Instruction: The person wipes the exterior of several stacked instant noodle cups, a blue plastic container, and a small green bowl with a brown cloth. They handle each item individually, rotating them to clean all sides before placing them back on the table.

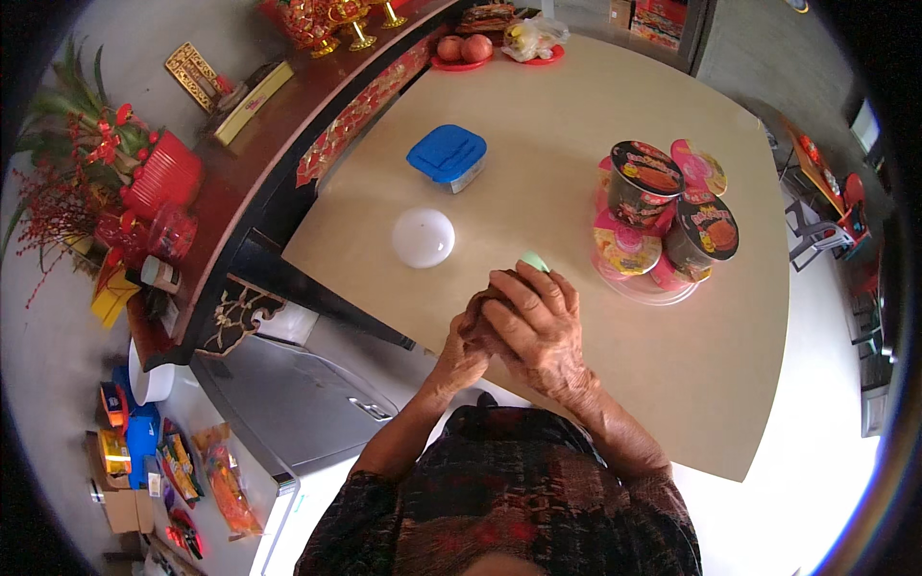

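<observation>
Over the near edge of the beige table [538, 173], my two hands are closed together around a dark brown, crumpled piece that looks like cloth [480, 319]. My right hand [538, 326] lies on top with its fingers curled over it. Partly hidden behind, my left hand [463, 357] grips it from below and the left side. A pale green edge [535, 261] of something sticks out past my right fingertips; its kind is hidden. Beyond the hands, a glossy white round thing [423, 238], perhaps an upturned bowl, rests on the table.
A clear container with a blue lid [448, 154] stands farther back. At right, black instant-noodle bowls [647, 182] and pink-lidded cups [626, 245] are stacked. Red fruit [476, 48] sits at the far edge. A dark carved altar table [288, 173] borders the left, above a grey cabinet [288, 394].
</observation>
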{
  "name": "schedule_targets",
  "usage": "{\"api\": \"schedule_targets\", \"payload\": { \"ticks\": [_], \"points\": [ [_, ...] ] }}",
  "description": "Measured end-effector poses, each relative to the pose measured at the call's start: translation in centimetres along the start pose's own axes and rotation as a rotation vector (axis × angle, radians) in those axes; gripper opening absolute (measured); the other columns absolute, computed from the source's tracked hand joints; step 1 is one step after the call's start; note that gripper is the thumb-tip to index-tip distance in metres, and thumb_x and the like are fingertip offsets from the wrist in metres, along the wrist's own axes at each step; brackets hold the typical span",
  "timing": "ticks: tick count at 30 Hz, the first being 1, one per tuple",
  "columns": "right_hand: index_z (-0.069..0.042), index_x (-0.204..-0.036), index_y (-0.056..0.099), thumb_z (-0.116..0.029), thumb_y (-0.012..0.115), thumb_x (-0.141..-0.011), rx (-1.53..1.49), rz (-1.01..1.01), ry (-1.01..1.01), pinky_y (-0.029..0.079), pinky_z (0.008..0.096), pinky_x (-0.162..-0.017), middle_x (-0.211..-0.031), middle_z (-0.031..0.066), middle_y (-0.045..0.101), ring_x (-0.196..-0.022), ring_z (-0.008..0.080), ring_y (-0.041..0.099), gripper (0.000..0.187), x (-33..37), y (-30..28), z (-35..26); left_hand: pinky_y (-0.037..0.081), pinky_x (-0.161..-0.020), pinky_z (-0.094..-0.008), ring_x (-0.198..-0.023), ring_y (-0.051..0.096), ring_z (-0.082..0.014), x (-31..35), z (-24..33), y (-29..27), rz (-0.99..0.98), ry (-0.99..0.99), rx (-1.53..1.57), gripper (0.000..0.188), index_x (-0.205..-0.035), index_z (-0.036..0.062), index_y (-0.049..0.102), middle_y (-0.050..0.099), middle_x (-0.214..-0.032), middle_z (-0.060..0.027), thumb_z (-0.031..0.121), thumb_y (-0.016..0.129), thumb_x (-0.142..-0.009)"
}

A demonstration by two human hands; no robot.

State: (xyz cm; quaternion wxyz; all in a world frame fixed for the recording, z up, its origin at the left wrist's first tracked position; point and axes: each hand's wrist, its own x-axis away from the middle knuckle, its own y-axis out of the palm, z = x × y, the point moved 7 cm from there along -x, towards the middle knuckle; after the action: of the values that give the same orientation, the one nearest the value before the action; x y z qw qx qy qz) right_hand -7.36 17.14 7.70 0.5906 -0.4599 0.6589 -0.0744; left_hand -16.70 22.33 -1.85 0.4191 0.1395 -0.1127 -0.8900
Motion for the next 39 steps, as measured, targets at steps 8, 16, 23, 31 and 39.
{"api": "schedule_targets", "payload": {
  "ticks": [8,16,23,31,39],
  "points": [
    [-0.004,-0.112,0.058,-0.016,0.059,-0.087,-0.862,-0.029,0.741,0.048,0.0342,-0.085,-0.112,0.0088,0.061,-0.103,0.0202,0.059,0.028,2.5,1.6,8.6,0.044,-0.098,-0.0398,-0.113,0.053,-0.0174,0.2,-0.4,0.4,-0.173,-0.065,0.188,0.031,-0.121,0.0026,0.050,0.056,-0.121,-0.0088,0.012,0.056,-0.093],
    [-0.001,-0.121,0.051,-0.006,0.053,-0.090,-1.044,0.236,0.723,0.048,0.0291,-0.083,-0.113,0.0089,0.059,-0.102,0.0177,0.057,0.032,3.7,3.0,8.4,0.047,-0.096,-0.0471,-0.119,0.051,-0.0250,-1.6,0.0,1.3,0.104,-0.118,0.753,0.041,-0.131,0.0079,0.043,0.050,-0.130,-0.0102,0.018,0.055,-0.093],
    [-0.018,-0.109,0.063,-0.025,0.070,-0.071,0.094,0.018,0.033,0.026,0.0518,-0.104,-0.131,0.0097,0.050,-0.125,0.0312,0.043,0.039,1.9,2.3,-0.6,0.033,-0.110,-0.0393,-0.127,0.043,-0.0217,-0.9,-3.8,0.5,0.074,-0.218,1.040,0.046,-0.134,0.0114,0.044,0.046,-0.137,-0.0078,0.039,0.044,-0.097],
    [-0.007,-0.119,0.054,-0.006,0.061,-0.076,-0.444,0.318,0.347,0.036,0.0469,-0.101,-0.125,0.0158,0.051,-0.120,0.0345,0.045,0.043,2.3,0.3,4.5,0.042,-0.101,-0.0431,-0.122,0.048,-0.0224,-1.1,-1.2,1.3,0.050,-0.207,0.827,0.048,-0.136,0.0109,0.040,0.048,-0.134,-0.0089,0.037,0.048,-0.096],
    [-0.002,-0.130,0.043,-0.008,0.057,-0.090,-1.587,0.455,0.826,0.048,0.0306,-0.090,-0.122,0.0096,0.055,-0.105,0.0161,0.056,0.042,5.0,3.5,8.7,0.048,-0.089,-0.0460,-0.124,0.044,-0.0250,-0.8,-1.7,0.4,0.008,-0.200,0.876,0.048,-0.139,0.0184,0.036,0.046,-0.136,-0.0047,0.030,0.052,-0.095]
  ]
}}
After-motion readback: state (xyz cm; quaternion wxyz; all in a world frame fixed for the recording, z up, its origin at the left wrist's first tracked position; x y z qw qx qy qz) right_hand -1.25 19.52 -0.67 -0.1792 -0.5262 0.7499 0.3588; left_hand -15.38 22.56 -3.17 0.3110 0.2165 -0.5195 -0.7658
